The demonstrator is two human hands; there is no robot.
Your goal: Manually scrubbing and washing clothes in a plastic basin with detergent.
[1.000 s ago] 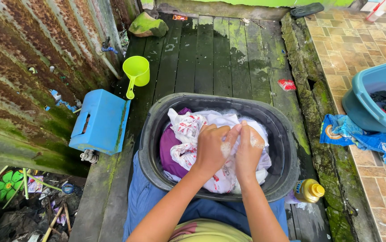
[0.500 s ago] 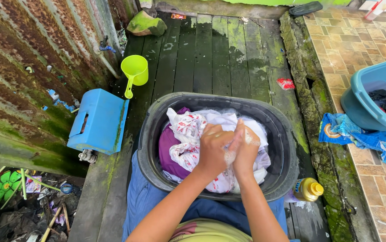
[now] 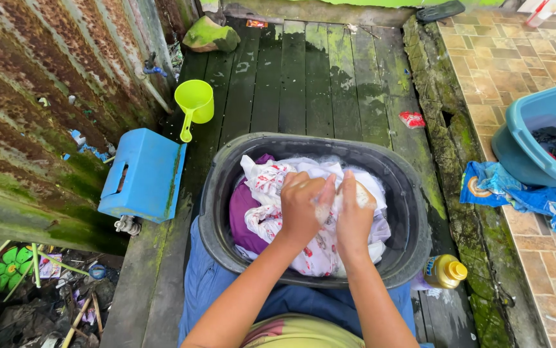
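Both hands are in the dark wash basin (image 3: 213, 212), pressed close together over the laundry. The left hand (image 3: 304, 209) has its grip closed on a bunch of white patterned cloth (image 3: 271, 193), and the right hand (image 3: 354, 216) closes on the same cloth just beside it, palms facing, suds between the fingers. The cloth lies heaped in the basin on top of a purple garment (image 3: 242, 216). The basin sits on wet, mossy wooden planks (image 3: 304, 84). A blue stool (image 3: 146, 174) stands to the left, a green scoop (image 3: 194, 103) beyond it. A yellow bottle (image 3: 446, 270) rests by the basin's right rim, and a blue tub (image 3: 516, 148) sits on the tiles.
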